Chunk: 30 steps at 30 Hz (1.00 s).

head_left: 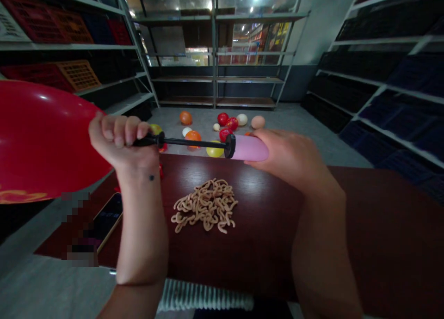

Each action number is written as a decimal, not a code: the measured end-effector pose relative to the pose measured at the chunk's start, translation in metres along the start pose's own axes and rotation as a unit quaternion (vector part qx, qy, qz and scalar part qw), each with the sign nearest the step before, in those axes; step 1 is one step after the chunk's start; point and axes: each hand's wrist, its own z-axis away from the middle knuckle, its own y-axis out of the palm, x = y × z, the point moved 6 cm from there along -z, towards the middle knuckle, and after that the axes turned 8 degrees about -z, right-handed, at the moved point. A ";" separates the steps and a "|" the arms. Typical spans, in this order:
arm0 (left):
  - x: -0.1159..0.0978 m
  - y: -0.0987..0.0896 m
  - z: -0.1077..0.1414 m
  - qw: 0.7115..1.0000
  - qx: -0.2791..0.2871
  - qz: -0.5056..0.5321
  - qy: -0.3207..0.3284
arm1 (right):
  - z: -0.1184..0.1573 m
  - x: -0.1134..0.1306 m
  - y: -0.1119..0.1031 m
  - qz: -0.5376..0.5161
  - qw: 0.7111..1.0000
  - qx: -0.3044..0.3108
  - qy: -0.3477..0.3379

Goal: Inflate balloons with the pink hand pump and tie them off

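A hand balloon pump (194,143) is held level above the table, its black rod drawn out of the pink barrel (248,148). My left hand (123,136) is closed around the black end at the rod's left. A large inflated red balloon (45,141) with yellow print lies against that fist and runs out of the left edge; its neck is hidden in my fingers. Around the barrel's right part my right hand (287,155) is wrapped, hiding the far end. Below the pump, a heap of tan, string-like curled pieces (208,205) lies on the table.
The dark red-brown table (263,231) carries a phone (107,219) at its left. On the floor beyond lie several small balloons, among them an orange one (185,118) and a white one (242,119). Shelves with crates (78,74) flank both sides; a metal rack (214,78) stands behind.
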 end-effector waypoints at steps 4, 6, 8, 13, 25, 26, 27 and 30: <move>-0.019 -0.004 0.005 0.999 -0.009 0.028 0.020 | 0.007 0.001 -0.013 0.024 0.998 -0.064 0.018; -0.023 -0.009 0.001 0.998 0.007 0.044 0.040 | 0.007 0.004 -0.014 0.042 0.996 -0.073 0.027; -0.022 -0.012 -0.002 0.996 0.027 0.063 0.057 | 0.005 0.007 -0.015 0.065 0.993 -0.089 0.033; 0.005 -0.010 0.001 0.999 -0.017 0.035 0.020 | -0.004 0.019 -0.013 0.103 0.989 -0.102 0.027; 0.055 0.015 0.034 0.993 -0.045 -0.107 -0.009 | -0.015 0.057 0.022 0.060 0.997 -0.036 0.012; 0.056 0.015 0.032 0.994 -0.043 -0.104 -0.014 | -0.015 0.056 0.024 0.054 0.998 -0.028 0.009; 0.057 0.015 0.030 0.994 -0.041 -0.101 -0.020 | -0.016 0.054 0.025 0.048 0.999 -0.019 0.006; 0.063 0.008 0.019 0.995 -0.043 -0.088 -0.030 | -0.017 0.048 0.030 0.026 1.000 0.007 0.009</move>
